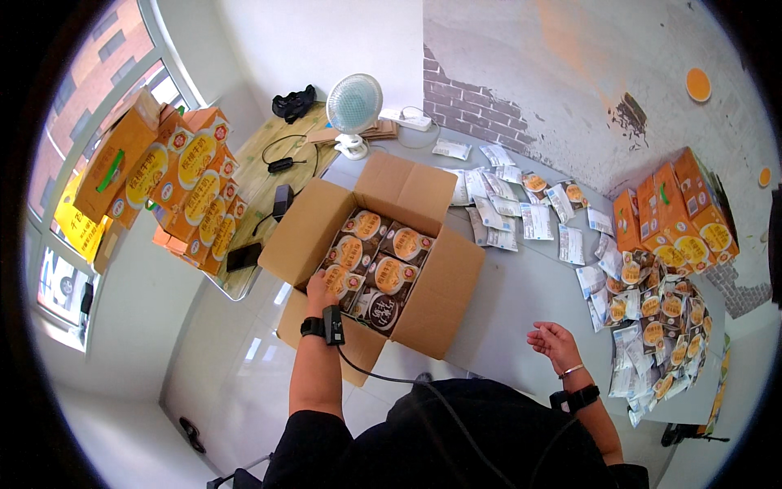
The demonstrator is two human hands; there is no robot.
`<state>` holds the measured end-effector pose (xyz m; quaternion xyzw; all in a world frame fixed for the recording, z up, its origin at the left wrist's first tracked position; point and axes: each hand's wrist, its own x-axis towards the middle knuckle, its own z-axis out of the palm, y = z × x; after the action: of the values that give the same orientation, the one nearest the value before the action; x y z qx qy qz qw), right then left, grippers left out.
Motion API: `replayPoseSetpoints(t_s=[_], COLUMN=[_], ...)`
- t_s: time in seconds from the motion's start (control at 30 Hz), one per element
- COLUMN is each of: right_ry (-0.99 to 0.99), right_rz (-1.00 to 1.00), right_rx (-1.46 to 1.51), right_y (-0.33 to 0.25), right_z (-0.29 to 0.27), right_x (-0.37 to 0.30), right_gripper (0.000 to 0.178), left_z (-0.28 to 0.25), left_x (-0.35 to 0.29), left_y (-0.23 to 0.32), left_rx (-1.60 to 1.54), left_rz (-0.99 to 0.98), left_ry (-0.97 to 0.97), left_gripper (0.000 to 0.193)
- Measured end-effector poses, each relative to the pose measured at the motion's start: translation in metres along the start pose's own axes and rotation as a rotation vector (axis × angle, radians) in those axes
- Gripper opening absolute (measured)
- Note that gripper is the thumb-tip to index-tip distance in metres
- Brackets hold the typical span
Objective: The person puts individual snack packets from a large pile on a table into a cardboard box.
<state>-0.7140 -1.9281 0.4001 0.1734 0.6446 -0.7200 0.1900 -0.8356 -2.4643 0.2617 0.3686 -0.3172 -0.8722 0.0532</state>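
Note:
An open cardboard box (452, 285) stands before me with its flaps spread out. Inside lie several brown pouches (389, 275) with round orange and white labels, and a darker pouch (380, 310) sits toward the near side. My left hand (319, 295) reaches over the box's left side, its fingers closed at the edge of a brown pouch (342, 279); the fingertips are partly hidden. Over the grey table (497, 326), right of the box, my right hand (557, 345) hovers with nothing in it, fingers loosely bent and apart.
Pouches (652, 334) pile up at the right, and more lie scattered (497, 196) behind the box. Orange cartons (672, 212) stand at the far right; others (191, 179) are stacked at the left. A small fan (354, 106), a phone (244, 257) and cables lie beyond.

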Motion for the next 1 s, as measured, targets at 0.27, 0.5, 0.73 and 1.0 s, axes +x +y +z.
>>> replayPoseSetpoints(t_s=[0.27,0.5,0.73,1.0], right_ry=[0.011,0.039,0.025,0.097], right_rz=[0.011,0.011,0.006,0.018], right_rx=[-0.006,0.030,0.041,0.074], right_y=[-0.001,0.001,0.001,0.012], right_z=[-0.003,-0.015,-0.019,-0.044], right_x=[0.000,-0.001,-0.006,-0.008], right_gripper=[0.030,0.030,0.030,0.029], left_z=[0.002,0.074,0.066,0.129], left_x=[-0.012,-0.075,-0.053,-0.107], left_y=[0.006,0.004,-0.005,-0.029], left_rx=[0.074,0.085,0.196,0.152], left_rz=[-0.002,0.002,-0.017,-0.150], left_ry=[-0.052,-0.129,-0.264,-0.340], left_gripper=[0.028,0.028,0.032,0.029])
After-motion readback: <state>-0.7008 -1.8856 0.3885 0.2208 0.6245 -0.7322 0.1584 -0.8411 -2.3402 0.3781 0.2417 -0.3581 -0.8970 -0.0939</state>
